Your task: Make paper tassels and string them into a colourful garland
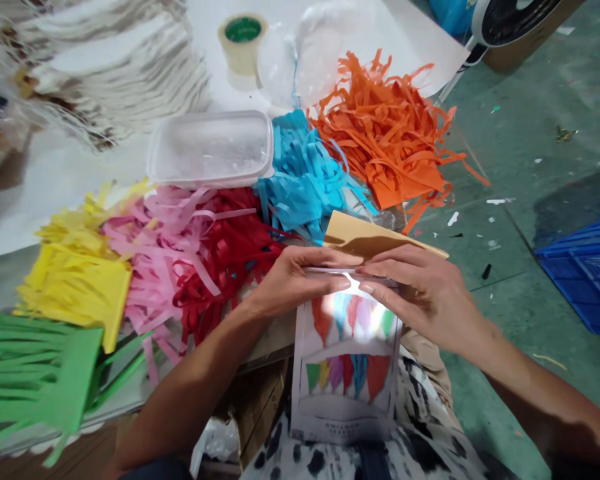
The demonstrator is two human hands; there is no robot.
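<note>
Printed packet point(347, 407) hangs in front of your lap, off the near edge of the worktop point(10, 227), its pictures of coloured tassels facing you. You pinch its top edge with both hands, thumbs on the near side and fingers on the far side: your left hand point(305, 273) grips left of the middle, your right hand point(420, 290) just beside it. That paired pinch probably keeps the edge straight and level, while the lower part needs no grip because it drops toward your patterned clothing point(420, 433). Your hands partly hide the rim, so you cannot tell from here whether it is sealed. A tan card point(375, 233) shows just beyond your fingers; what supports it is unclear.

Around you, green point(40, 373), yellow point(80, 280), pink point(155, 260), red point(230, 233), blue point(305, 177) and orange fringe point(390, 133) lies in an arc, seemingly grouped by colour for easy reach, though neighbours touch. Beyond it sit a plastic tub point(213, 147) and a tape roll point(243, 43), likely set back to free the near side.
</note>
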